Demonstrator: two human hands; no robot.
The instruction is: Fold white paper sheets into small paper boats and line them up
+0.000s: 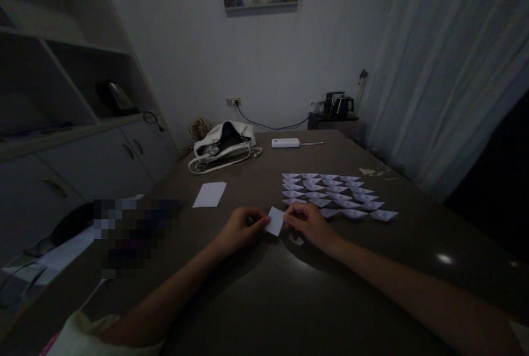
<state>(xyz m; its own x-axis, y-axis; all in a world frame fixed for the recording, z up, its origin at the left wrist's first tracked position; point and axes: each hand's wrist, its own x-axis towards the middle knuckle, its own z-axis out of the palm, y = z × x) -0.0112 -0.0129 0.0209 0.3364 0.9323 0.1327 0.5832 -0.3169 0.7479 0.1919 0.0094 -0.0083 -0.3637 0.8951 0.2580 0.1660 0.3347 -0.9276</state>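
Observation:
Between my two hands a small piece of white paper (275, 222) is held up just above the dark table. My left hand (243, 225) pinches its left corner between thumb and fingers. At the opposite corner, my right hand (309, 224) grips it with thumb and forefinger. Several folded paper boats (341, 198) stand in rows beyond my right hand. A stack of white paper sheets (210, 194) lies past my left hand. Under my right hand is a small pale scrap (296, 239), partly in shadow.
A white handbag (225, 146) sits at the table's far left, with a white power bank (285, 143) and its short cable to the right. Small paper scraps (374, 172) lie near the right edge. A blurred-out patch (136, 232) covers things at the left edge.

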